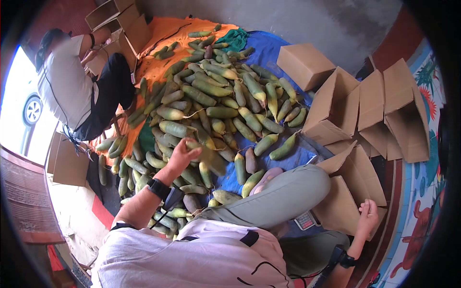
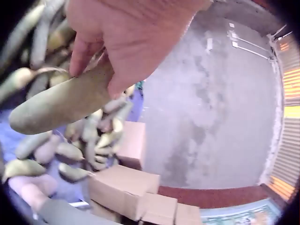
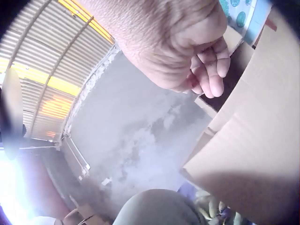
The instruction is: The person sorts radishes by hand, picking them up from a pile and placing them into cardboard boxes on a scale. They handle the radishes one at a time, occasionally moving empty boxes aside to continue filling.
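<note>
A long green radish (image 2: 61, 105) hangs from my left hand (image 1: 182, 156), its end pinched between thumb and fingers. In the left wrist view it points out over the heap; in the head view it is blurred. Below and around it lies a big pile of green radishes (image 1: 198, 97), some with thin root tails. My right hand (image 1: 368, 216) is at the side of an open cardboard box (image 1: 369, 174), fingers loosely bent. The right wrist view shows nothing between those fingers, with a broad cardboard panel (image 3: 262, 126) beside them.
Several more cardboard boxes (image 1: 305, 65) stand at the right, some with raised flaps. Orange cloth (image 1: 168, 30) and blue sheeting (image 1: 269, 45) lie under the pile. Another person (image 1: 72, 81) crouches at the left by boxes. A small keypad device (image 1: 304, 222) lies near my bent knee (image 1: 302, 187).
</note>
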Tool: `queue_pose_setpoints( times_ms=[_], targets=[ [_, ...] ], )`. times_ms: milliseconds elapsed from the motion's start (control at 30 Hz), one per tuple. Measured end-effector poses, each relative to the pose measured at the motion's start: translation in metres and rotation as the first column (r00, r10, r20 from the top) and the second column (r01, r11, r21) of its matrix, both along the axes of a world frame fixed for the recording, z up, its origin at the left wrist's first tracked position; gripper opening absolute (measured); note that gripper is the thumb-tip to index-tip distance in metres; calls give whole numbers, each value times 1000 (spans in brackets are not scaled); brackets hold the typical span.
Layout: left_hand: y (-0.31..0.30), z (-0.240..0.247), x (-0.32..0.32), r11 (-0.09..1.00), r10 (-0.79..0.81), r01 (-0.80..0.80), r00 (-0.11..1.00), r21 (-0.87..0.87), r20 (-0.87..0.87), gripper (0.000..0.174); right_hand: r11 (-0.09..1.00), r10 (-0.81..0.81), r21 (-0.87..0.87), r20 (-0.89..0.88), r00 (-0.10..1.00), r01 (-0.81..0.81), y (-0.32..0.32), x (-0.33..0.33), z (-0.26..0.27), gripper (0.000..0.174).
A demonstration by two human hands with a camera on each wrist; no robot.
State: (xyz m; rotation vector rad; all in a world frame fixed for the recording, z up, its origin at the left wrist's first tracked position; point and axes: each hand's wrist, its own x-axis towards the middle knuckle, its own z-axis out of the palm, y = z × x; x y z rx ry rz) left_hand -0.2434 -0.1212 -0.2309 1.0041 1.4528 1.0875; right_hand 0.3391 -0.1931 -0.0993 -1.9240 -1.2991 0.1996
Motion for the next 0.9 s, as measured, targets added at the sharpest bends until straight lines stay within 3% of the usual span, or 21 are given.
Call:
queue_pose_setpoints(
  times_ms=[33, 167, 233, 300, 367, 433, 500, 700, 767, 833, 867, 900],
  targets=[
    [8, 28, 13, 997, 33, -45, 981, 57, 189, 37, 999, 45, 12, -19, 999, -45, 1, -8, 3, 17],
    [25, 97, 54, 989, 14, -72, 918, 131, 396, 33, 987, 160, 24, -20, 987, -159, 2, -60, 29, 17],
    [26, 120, 74, 989, -56, -32, 827, 146, 559, 31, 982, 190, 2, 11, 982, -190, 1, -85, 43, 20],
    [25, 133, 95, 982, -170, 65, 720, 178, 673, 29, 928, 372, -7, 99, 923, -373, 0, -122, 66, 35],
    [19, 138, 113, 960, -276, 160, 659, 229, 699, 30, 864, 503, -48, 100, 858, -501, -1, -145, 76, 51],
    [13, 145, 132, 939, -340, 250, 569, 237, 749, 32, 787, 615, -51, -10, 789, -614, -2, -155, 69, 63],
    [6, 152, 145, 922, -361, 334, 551, 199, 752, 35, 748, 636, -148, -117, 763, -647, -5, -169, 68, 65],
    [8, 138, 153, 863, -428, 475, 503, 174, 751, 29, 790, 569, -112, -231, 789, -603, -11, -148, 56, 65],
    [17, 117, 140, 845, -481, 520, 634, 126, 606, 28, 855, 476, -148, -153, 866, -497, -15, -143, 70, 63],
    [27, 81, 116, 890, -437, 455, 824, 38, 361, 29, 925, 341, -57, -308, 888, -374, -20, -123, 71, 63],
    [31, 52, 100, 904, -424, 428, 896, -2, 127, 29, 956, 263, -48, -294, 919, -289, -24, -108, 71, 62],
    [30, 33, 81, 898, -432, 438, 866, -35, -251, 27, 979, 182, -39, -281, 942, -201, -28, -90, 72, 62]
  ],
)
